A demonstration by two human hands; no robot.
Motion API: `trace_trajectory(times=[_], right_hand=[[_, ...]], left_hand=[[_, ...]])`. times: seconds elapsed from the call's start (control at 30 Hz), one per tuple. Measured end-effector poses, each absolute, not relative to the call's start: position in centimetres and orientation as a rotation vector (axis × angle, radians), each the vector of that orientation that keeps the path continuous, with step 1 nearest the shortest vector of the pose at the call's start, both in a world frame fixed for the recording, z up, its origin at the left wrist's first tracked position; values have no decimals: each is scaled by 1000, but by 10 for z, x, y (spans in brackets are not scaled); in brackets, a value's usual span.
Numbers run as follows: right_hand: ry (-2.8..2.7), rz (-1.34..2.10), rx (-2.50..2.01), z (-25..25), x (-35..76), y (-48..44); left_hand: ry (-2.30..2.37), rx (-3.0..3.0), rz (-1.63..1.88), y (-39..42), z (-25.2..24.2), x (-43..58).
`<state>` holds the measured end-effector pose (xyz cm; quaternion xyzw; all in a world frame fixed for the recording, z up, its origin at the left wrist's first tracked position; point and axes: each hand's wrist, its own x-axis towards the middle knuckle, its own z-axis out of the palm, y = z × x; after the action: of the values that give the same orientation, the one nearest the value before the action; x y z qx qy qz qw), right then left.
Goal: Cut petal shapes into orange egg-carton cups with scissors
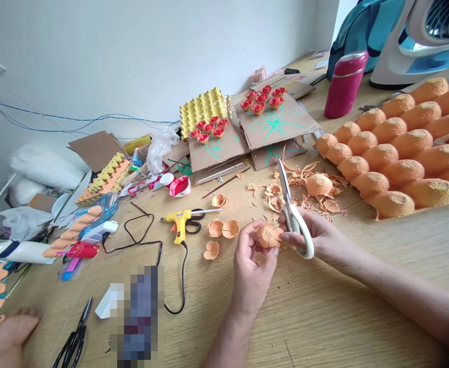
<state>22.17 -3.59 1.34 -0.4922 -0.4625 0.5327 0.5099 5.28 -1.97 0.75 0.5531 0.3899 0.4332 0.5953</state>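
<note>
My left hand (pixel 252 266) holds a small orange flower cup (pixel 269 236) cut from egg-carton pulp, pinched between thumb and fingers. White-handled scissors (pixel 296 225) are gripped in my right hand (pixel 316 235), their blades pointing up and away, and its fingertips come close to the cup's right side. Left of my hands lie more cut orange cups (pixel 230 229), one petalled piece (pixel 211 250) and another cup (pixel 219 200). Orange pulp scraps (pixel 278 197) are strewn behind the scissors, with a single uncut cup (pixel 319 184) among them.
A large orange egg tray (pixel 389 168) stands at right, near a pink bottle (pixel 346 84). Cardboard sheets (pixel 286 120) bear red flowers (pixel 258 108). A yellow glue gun (pixel 180 225) with a black cord lies left; black scissors (pixel 74 337) and another person's hand (pixel 9 332) are front left.
</note>
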Motion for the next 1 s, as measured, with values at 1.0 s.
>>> trace_trajectory(times=[1.0], right_hand=[[-1250, 1337, -1180, 22, 224, -38]], left_hand=[[684, 679, 932, -19, 10, 52]])
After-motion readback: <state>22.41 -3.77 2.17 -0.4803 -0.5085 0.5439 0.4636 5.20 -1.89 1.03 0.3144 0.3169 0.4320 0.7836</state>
